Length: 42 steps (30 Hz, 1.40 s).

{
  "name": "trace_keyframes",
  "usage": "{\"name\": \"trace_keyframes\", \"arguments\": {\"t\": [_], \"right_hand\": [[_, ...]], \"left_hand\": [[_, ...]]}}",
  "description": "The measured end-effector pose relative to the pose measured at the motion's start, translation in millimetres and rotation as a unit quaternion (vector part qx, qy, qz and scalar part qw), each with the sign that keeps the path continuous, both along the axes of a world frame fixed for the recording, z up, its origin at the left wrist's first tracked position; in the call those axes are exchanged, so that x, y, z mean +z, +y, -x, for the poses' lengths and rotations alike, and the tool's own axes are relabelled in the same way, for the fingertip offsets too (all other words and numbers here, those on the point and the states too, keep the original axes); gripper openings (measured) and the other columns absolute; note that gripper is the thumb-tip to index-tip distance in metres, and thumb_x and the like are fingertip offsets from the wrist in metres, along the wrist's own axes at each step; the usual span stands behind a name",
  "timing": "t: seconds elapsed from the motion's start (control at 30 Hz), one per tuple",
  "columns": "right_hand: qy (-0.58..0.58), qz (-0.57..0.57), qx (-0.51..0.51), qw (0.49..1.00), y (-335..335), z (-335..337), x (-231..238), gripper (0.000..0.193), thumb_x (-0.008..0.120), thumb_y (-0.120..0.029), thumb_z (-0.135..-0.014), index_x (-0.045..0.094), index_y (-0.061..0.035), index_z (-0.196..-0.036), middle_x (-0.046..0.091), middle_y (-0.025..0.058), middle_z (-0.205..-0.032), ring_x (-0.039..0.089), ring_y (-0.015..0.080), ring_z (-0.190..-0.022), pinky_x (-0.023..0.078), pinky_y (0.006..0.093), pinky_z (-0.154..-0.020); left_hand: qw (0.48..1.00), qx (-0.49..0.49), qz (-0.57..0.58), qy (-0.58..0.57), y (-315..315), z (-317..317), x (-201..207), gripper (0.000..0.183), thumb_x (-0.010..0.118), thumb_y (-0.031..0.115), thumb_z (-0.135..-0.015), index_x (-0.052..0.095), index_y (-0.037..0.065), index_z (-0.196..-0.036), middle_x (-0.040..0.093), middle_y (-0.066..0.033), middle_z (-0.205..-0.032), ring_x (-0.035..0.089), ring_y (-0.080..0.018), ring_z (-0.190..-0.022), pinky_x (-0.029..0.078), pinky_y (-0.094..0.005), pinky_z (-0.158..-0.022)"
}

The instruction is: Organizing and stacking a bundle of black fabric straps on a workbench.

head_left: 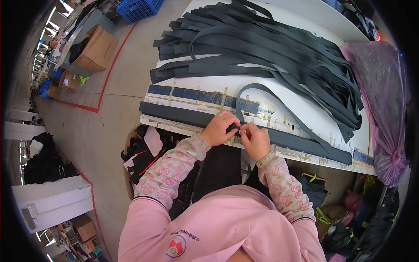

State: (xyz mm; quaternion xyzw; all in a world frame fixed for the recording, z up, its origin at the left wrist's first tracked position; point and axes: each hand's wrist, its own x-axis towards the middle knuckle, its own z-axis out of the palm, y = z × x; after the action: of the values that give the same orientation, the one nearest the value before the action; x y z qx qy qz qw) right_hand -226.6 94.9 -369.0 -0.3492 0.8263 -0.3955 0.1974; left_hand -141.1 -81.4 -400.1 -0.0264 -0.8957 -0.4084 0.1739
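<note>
At the front edge of the white table, my left hand [219, 128] pinches a dark grey fabric strip [266, 88] between thumb and fingertips. Close beside it, my right hand [256, 140] is closed too, its thumb and forefinger meeting at the same spot on the strip. From my fingers the strip rises in a loop and comes down to the right. Under both hands a flat run of dark grey strips [174, 114] lies along the edge. The exact bit between my fingertips is mostly hidden.
A large heap of dark grey strips [262, 39] covers the table's far side. Pink plastic sheeting [379, 87] hangs at the right end. Dark garments [150, 148] sit below the table at left. Farther left are a cardboard box [96, 49] and a blue crate [139, 9].
</note>
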Motion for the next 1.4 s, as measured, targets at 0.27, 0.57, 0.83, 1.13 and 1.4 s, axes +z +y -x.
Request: {"name": "trace_keyframes", "arguments": {"t": [0.27, 0.57, 0.83, 1.13, 1.4], "right_hand": [[-0.074, 0.024, -0.022, 0.997, 27, 10, 1, 0.011, 0.067, -0.012, -0.088, 0.067, -0.0058, -0.096, 0.065, 0.0071, -0.068, 0.062, 0.0208, -0.060, 0.047, 0.0344, -0.069], [-0.054, 0.048, -0.146, 0.987, 175, 80, 10, 0.009, 0.066, -0.008, -0.091, 0.066, -0.0002, -0.096, 0.063, 0.0029, -0.068, 0.058, 0.0086, -0.061, 0.047, 0.0266, -0.057], [0.072, -0.023, -0.098, 0.992, 168, 71, 11, 0.005, 0.065, -0.012, -0.086, 0.066, -0.0087, -0.090, 0.062, 0.0051, -0.063, 0.061, 0.0274, -0.065, 0.047, 0.0401, -0.084], [0.123, -0.004, -0.099, 0.987, 165, 63, 7, 0.003, 0.065, -0.010, -0.087, 0.066, -0.0086, -0.090, 0.060, 0.0043, -0.064, 0.060, 0.0258, -0.064, 0.044, 0.0395, -0.092], [0.167, -0.013, -0.105, 0.980, 167, 65, -4, 0.008, 0.066, -0.008, -0.081, 0.064, -0.0065, -0.089, 0.063, 0.0060, -0.066, 0.063, 0.0287, -0.067, 0.047, 0.0426, -0.088]], "left_hand": [[1.000, -0.002, -0.001, 0.004, 5, 1, -3, 0.022, 0.074, 0.007, -0.077, 0.062, 0.009, -0.096, 0.065, -0.0069, -0.095, 0.058, -0.0309, -0.095, 0.047, -0.0409, -0.088], [1.000, 0.005, 0.026, -0.015, 3, 3, 4, 0.024, 0.079, 0.012, -0.076, 0.064, 0.008, -0.094, 0.066, -0.0082, -0.097, 0.058, -0.0314, -0.098, 0.047, -0.0407, -0.089], [0.999, 0.014, 0.020, -0.047, 5, 2, 8, 0.030, 0.084, 0.013, -0.072, 0.064, 0.007, -0.093, 0.064, -0.0079, -0.093, 0.057, -0.0304, -0.093, 0.047, -0.0385, -0.082], [0.998, 0.021, 0.034, -0.048, 7, -1, 11, 0.031, 0.085, 0.014, -0.072, 0.064, 0.008, -0.093, 0.064, -0.0073, -0.093, 0.057, -0.0305, -0.092, 0.047, -0.0382, -0.080], [0.998, 0.027, 0.036, -0.035, 11, 7, 10, 0.029, 0.085, 0.013, -0.072, 0.064, 0.007, -0.092, 0.064, -0.0094, -0.091, 0.057, -0.0316, -0.088, 0.047, -0.0393, -0.079]]}}
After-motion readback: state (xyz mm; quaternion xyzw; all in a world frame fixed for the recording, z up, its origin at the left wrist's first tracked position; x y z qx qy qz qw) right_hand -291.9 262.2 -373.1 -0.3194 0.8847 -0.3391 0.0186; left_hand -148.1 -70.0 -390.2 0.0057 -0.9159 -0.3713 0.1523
